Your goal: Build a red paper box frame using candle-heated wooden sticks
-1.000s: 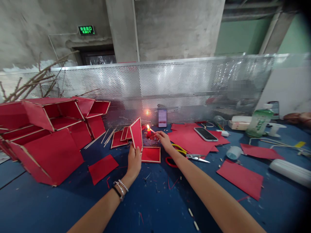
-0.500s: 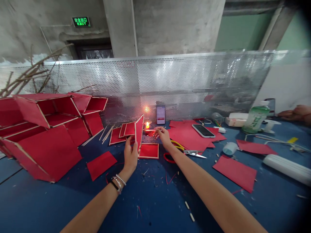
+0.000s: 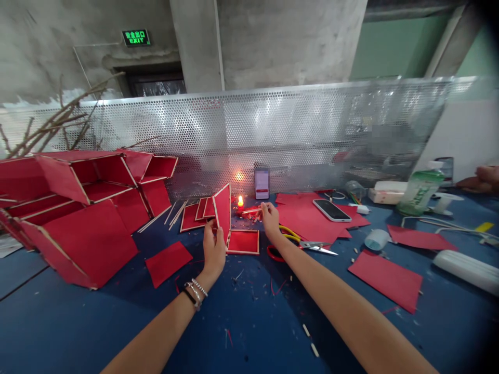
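Note:
My left hand (image 3: 214, 249) is closed on the edge of a red panel (image 3: 222, 212) framed with thin wooden strips, keeping it upright. Against its foot, flat on the blue table, lies a second framed red panel (image 3: 244, 242). Between the fingertips of my right hand (image 3: 270, 221) is a thin pale stick (image 3: 252, 210), pointing left. The stick's tip is close to a small lit candle (image 3: 240, 202) and just in front of it. Scissors (image 3: 300, 244) with yellow and red handles rest beside my right forearm. More framed red panels (image 3: 193, 215) lie behind my left hand.
Large red box shapes (image 3: 81, 239) fill the left side. Loose red sheets (image 3: 384, 278), a phone (image 3: 331, 210), a green bottle (image 3: 421, 189) and a white power strip (image 3: 468, 270) occupy the right. Another phone (image 3: 262, 183) stands before the perforated metal screen (image 3: 312, 135).
My right hand has drawn the stick slightly right, away from the candle. My left hand still grips the upright panel, which leans a little more left. The whole view has shifted slightly.

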Motion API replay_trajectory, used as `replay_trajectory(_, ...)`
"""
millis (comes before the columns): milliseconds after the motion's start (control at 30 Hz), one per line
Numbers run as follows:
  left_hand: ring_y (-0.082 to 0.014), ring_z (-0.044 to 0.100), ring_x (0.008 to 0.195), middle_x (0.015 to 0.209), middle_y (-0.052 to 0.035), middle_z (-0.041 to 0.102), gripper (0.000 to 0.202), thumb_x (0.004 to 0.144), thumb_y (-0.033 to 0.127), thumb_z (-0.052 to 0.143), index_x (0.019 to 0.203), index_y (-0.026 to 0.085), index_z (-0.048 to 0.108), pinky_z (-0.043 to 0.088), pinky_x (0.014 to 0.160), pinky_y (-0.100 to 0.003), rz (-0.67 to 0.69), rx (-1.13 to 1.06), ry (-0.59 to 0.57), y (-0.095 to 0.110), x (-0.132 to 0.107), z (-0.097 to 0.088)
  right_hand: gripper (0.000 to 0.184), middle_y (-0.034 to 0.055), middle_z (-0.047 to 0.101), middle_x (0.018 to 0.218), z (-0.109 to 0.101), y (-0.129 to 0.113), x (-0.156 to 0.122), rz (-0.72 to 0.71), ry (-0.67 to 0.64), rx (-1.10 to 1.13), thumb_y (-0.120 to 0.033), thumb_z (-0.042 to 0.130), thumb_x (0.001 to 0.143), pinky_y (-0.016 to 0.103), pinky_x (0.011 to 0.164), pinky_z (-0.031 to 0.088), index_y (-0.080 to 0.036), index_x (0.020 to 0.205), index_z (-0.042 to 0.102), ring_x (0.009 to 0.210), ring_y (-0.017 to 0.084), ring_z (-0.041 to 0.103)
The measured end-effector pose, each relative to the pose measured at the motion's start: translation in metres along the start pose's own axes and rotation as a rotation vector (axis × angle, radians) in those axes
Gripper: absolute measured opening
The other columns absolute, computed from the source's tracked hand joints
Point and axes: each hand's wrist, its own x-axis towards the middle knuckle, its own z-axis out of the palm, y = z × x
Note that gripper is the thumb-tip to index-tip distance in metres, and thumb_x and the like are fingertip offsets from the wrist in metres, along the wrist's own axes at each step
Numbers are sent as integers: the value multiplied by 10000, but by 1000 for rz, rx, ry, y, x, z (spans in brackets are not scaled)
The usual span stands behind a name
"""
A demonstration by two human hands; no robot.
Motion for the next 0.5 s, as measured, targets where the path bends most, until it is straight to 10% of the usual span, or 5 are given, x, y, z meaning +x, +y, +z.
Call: replay_trajectory(500,-176,557,887,954,-48,611,248,859,310,404,1030,185,531,426,818,-305,26,9,36,-2,1,0,392,-64,481,428,12,-14,-24,144,-645,116,-567,574,724,207,413,311,-209,632,445,383,81,430)
